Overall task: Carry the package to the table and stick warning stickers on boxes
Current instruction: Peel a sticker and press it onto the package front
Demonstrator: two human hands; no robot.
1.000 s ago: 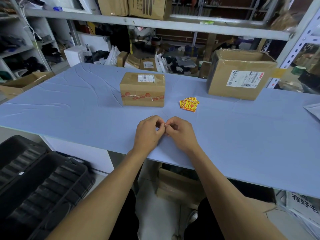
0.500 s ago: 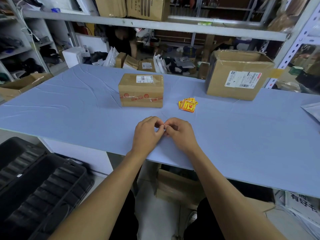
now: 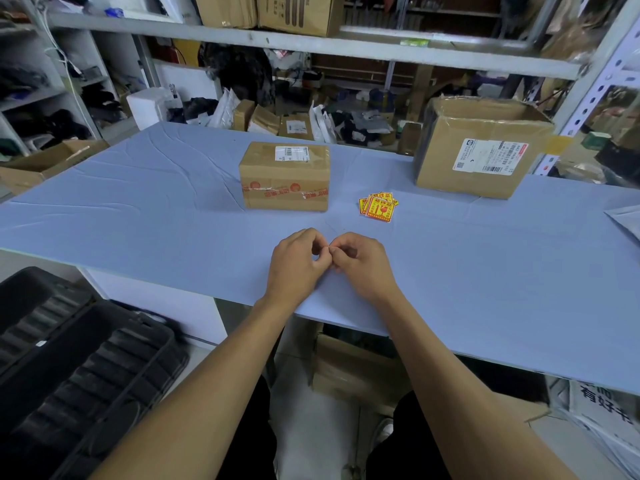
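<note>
Changes recorded over the last 1 s:

1. Left hand (image 3: 297, 263): thumb and forefinger have drawn apart from the curled fingers, so a small dark gap now shows inside the curl; earlier the hand read as a tighter fist. Its fingertips remain pinched against those of the other hand.
2. Right hand (image 3: 360, 263): knuckles raised slightly, with a shadowed hollow now visible under the bent fingers. What is pinched between the 2 hands is too small to tell.
3. View: the camera has tipped a little, so the whole scene sits marginally higher in frame than 1 s ago.
</note>
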